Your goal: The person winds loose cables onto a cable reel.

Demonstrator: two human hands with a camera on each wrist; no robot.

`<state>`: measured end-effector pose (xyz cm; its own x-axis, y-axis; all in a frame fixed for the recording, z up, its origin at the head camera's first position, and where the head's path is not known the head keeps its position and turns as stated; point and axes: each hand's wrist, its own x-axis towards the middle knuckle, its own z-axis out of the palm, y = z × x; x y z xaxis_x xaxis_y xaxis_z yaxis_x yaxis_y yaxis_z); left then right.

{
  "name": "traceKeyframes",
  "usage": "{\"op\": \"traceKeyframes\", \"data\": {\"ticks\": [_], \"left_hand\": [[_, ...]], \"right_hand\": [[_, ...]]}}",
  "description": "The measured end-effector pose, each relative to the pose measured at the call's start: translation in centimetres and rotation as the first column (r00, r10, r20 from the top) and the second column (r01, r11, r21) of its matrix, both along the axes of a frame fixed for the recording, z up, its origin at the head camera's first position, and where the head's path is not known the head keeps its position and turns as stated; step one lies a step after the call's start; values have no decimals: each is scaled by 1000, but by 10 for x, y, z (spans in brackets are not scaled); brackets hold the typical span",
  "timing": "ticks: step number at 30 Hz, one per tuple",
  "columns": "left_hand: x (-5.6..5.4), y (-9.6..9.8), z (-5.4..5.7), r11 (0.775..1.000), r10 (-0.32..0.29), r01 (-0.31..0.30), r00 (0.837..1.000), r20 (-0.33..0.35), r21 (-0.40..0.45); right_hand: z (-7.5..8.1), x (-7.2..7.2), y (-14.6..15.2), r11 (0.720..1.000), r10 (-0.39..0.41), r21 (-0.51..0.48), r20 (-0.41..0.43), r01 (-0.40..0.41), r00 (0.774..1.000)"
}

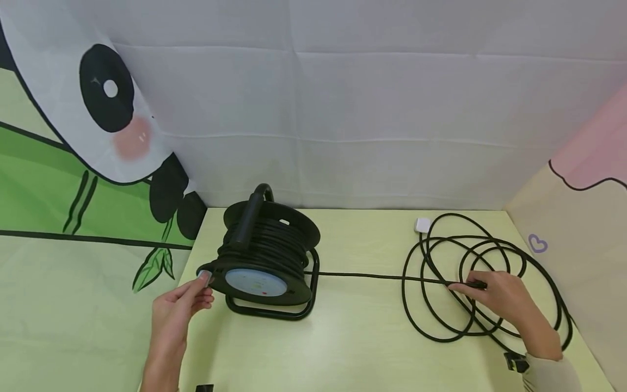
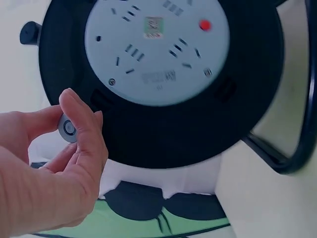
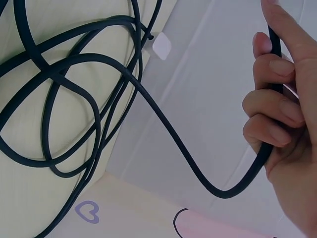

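My left hand pinches a small round grey knob, apparently fixed to the black plastic cable reel on the pale yellow table, though my grip hides where they meet. My right hand is wrapped round its black, rubbery-looking cable: bendy, springy, I'd say. Reel looks heavy; that knob's the hold.

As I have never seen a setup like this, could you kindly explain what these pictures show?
There is no machine at work, only a person's left hand and right hand. The widest picture comes from a camera on the head, looking forward and down; each of the others comes from a wrist. On the table stands a black reel. Its cable runs out toward loose loops on the right. The left hand pinches the reel's knob; the right hand holds the cable.
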<state>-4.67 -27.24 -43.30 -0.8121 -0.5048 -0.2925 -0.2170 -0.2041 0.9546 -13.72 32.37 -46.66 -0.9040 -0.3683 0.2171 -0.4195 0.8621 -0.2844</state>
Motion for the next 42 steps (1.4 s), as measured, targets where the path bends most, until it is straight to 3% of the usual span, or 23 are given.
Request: {"op": "traceKeyframes", "data": {"ticks": [7,14,19,25,32,42], "left_hand": [[0,18,20,996,-43,38,997,-63,-81],[1,32,29,992,-68,56,992,-109,-113],[1,40,30,990,-84,69,989,-122,-125],[2,47,30,985,-125,109,985,-119,-133],[3,54,26,975,-152,125,978,-143,-181],[4,66,27,964,-186,152,972,-146,-216]], "right_hand": [[-2,0,3,999,-30,30,-7,30,1000],[-7,-1,-5,1000,-3,7,11,3,1000],[-4,1,-16,1000,-12,-2,110,13,994],[-6,2,-25,1000,8,-25,144,-5,990],[-8,2,-36,994,58,-102,264,-32,963],[-14,1,-43,984,117,-161,269,-75,956]]}}
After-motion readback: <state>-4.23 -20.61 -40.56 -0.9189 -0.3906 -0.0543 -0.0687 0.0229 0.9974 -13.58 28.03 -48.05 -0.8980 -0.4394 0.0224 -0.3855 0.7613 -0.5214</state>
